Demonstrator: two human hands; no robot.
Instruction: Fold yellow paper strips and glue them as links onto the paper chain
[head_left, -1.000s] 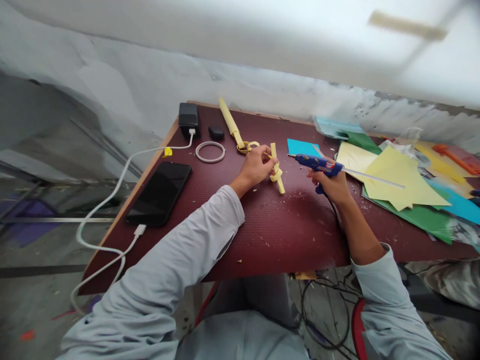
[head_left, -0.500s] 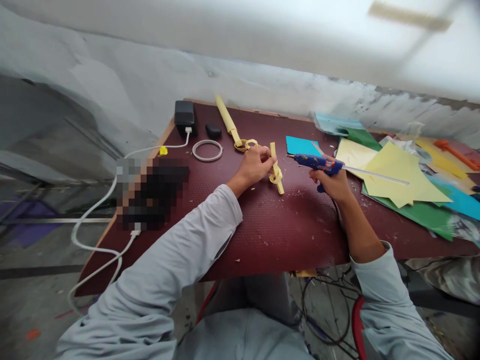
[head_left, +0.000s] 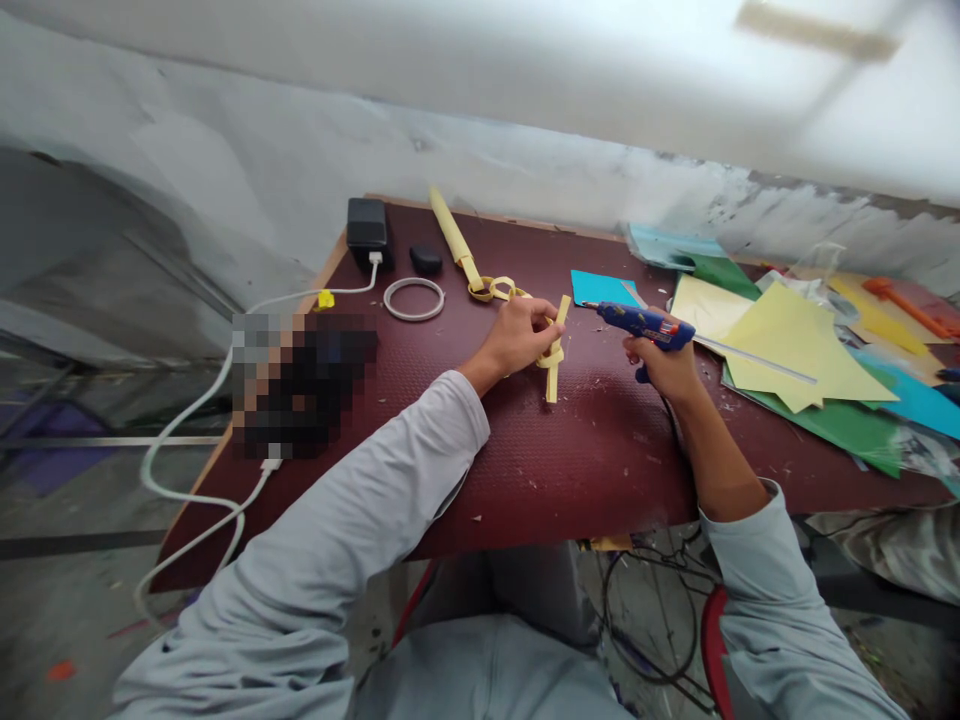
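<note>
Between the thumb and fingers of my left hand (head_left: 519, 335) is a pale yellow paper strip (head_left: 553, 383), standing tilted over the table with a loop around its middle. Linked yellow paper rings (head_left: 491, 289) run from behind that hand to a rolled yellow paper tube (head_left: 450, 228). My right hand (head_left: 664, 362) is wrapped around the handle of a blue glue gun (head_left: 637, 322). The gun's nozzle points left towards the strip, apart from it. A clear glue stick (head_left: 757, 361) juts from its back end.
Yellow and green sheets (head_left: 795, 340) are piled on the right, near an orange tool (head_left: 900, 305). A blue paper piece (head_left: 600, 289) lies behind the glue gun. At left are a black box (head_left: 367, 230) with a white cable, a coiled ring (head_left: 413, 300) and a blurred-out patch.
My left hand has shifted slightly right and turned the paper strip, so its upper end now leans right. The glue gun has moved a little to the right.
</note>
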